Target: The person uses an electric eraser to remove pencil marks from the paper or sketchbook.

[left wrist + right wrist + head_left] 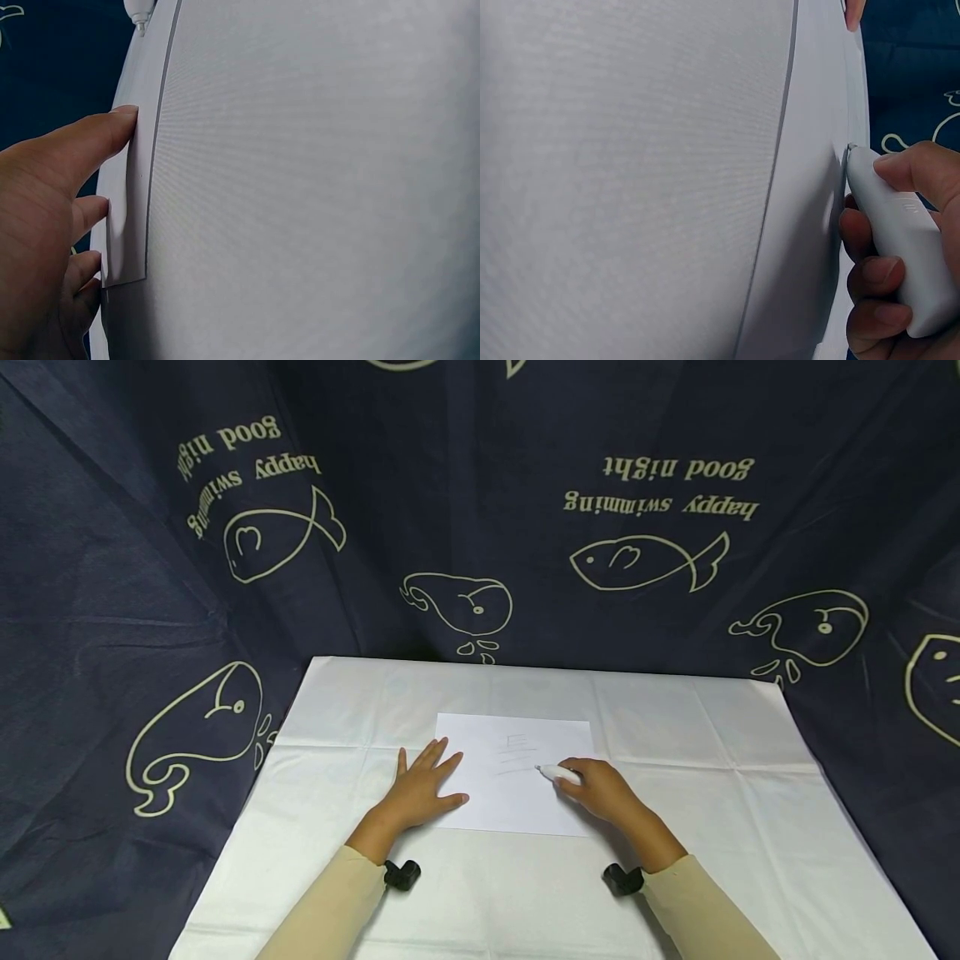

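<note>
A white sheet of paper point(517, 810) lies on the table, with a small boxy mark and several thin, roughly level lines point(516, 760) drawn on it. My left hand point(423, 789) rests with fingers spread over the paper's left edge; its thumb and fingers point(112, 139) show against the sheet in the left wrist view. My right hand point(600, 789) holds a white correction pen point(900, 232) between thumb and curled fingers. The pen's narrow tip points left, at or close to the paper near the right ends of the lines; exact contact is hard to tell.
A white cloth point(480, 902) with fold creases covers the table. Behind and beside it hangs a dark blue curtain point(465, 510) printed with fish, whales and lettering. Small black devices point(402, 875) sit at both wrists.
</note>
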Demonstrator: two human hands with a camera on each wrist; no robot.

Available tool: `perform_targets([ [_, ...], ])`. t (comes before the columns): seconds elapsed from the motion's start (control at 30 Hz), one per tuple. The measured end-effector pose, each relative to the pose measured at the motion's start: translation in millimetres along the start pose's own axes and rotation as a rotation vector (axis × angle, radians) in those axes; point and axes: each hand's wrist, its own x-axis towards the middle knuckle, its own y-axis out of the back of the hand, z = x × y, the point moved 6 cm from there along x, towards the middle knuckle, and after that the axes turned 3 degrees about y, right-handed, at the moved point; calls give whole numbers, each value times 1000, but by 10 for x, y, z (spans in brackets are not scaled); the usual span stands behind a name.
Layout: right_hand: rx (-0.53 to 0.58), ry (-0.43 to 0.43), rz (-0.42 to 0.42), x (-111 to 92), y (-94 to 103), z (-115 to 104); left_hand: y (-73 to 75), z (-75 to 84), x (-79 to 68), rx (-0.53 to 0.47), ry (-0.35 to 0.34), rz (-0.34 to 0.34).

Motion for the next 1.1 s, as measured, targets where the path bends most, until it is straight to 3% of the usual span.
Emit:
perform_targets([
  [1.1,12,19,-1,2,-39,-56,-31,-15,18,15,5,-8],
])
